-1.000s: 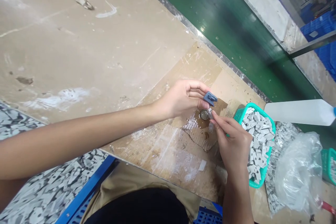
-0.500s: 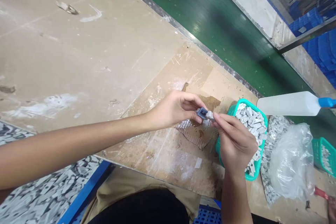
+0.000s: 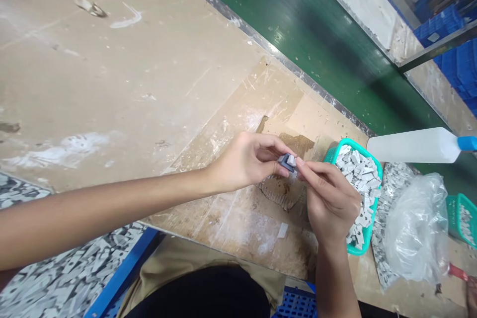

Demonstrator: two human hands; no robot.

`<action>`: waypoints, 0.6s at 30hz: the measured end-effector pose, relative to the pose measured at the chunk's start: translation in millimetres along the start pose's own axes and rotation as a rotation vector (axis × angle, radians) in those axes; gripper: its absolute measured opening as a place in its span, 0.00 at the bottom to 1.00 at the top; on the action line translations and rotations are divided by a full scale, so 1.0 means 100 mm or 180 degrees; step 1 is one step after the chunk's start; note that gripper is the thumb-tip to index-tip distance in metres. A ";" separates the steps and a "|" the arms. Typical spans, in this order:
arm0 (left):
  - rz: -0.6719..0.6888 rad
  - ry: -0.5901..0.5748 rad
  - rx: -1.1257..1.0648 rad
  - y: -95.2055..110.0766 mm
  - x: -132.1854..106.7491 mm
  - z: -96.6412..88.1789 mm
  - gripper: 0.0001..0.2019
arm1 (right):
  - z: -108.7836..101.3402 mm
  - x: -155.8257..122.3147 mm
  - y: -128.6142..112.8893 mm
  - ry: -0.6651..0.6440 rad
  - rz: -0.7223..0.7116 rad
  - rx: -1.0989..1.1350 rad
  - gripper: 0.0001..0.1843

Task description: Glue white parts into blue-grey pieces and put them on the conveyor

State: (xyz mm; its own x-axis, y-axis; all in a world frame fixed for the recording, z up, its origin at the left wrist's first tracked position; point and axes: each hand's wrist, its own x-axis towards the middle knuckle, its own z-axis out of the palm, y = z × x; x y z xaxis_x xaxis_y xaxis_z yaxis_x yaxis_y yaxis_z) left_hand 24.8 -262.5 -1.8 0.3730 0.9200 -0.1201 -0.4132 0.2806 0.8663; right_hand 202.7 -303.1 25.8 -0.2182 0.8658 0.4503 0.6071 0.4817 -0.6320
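Left hand [image 3: 248, 159] closed, pinching a dark blue plastic piece [image 3: 285, 161] between thumb and fingers. Right hand [image 3: 330, 203] closed on a small white piece [image 3: 291, 160], held against the blue one. Both are above a torn cardboard scrap [image 3: 281, 194] on the desk [image 3: 112, 84], near its far edge, beside a teal basket [image 3: 357, 146] of white pieces [image 3: 359, 174]. Firm, square pinches keep the pieces lined up.

Two hands [image 3: 248, 161] [image 3: 330, 203]; one blue-grey clip [image 3: 285, 162]; two teal baskets [image 3: 354, 145] [image 3: 462, 202]; one plastic bag [image 3: 417, 228]; one white bottle [image 3: 410, 145].
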 end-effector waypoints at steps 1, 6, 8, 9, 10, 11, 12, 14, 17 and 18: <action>-0.0001 0.0046 0.0028 0.00 -0.01 0.01 0.09 | 0.01 0.00 0.00 -0.0005 -0.0009 -0.0011 0.27; -0.0046 0.0285 0.0091 0.00 -0.06 0.05 0.10 | 0.04 -0.01 0.00 -0.0014 -0.0031 0.0009 0.28; -0.0033 0.0393 0.0113 0.00 -0.07 0.06 0.10 | 0.04 -0.02 0.00 -0.0038 -0.0007 0.0026 0.28; -0.0030 0.0444 0.0134 0.00 -0.07 0.07 0.10 | 0.04 -0.02 0.00 -0.0049 -0.0002 0.0030 0.28; -0.0036 0.0486 0.0158 0.00 -0.08 0.08 0.10 | 0.04 -0.02 0.00 -0.0056 -0.0002 0.0030 0.29; -0.0042 0.0517 0.0176 0.00 -0.08 0.09 0.10 | 0.04 -0.02 0.01 -0.0063 -0.0004 0.0028 0.29; -0.0046 0.0533 0.0187 -0.01 -0.08 0.10 0.10 | 0.03 -0.02 0.01 -0.0076 -0.0002 0.0023 0.29; -0.0045 0.0531 0.0195 -0.01 -0.08 0.10 0.10 | 0.03 -0.01 0.01 -0.0131 0.0002 -0.0007 0.30; -0.0047 0.0511 0.0239 0.00 -0.09 0.10 0.10 | 0.02 0.02 -0.01 -0.0220 0.0001 -0.0052 0.31; -0.0056 0.0522 0.0268 0.01 -0.09 0.10 0.09 | 0.03 0.03 -0.02 -0.0225 -0.0006 -0.0059 0.31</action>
State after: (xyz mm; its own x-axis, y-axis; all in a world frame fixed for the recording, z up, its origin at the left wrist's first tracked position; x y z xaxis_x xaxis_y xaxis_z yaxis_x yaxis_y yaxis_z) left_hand 29.0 -273.1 4.8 0.2363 0.9494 -0.2070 -0.3343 0.2795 0.9001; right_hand 198.5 -301.5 26.9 -0.2721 0.8727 0.4054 0.6207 0.4812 -0.6191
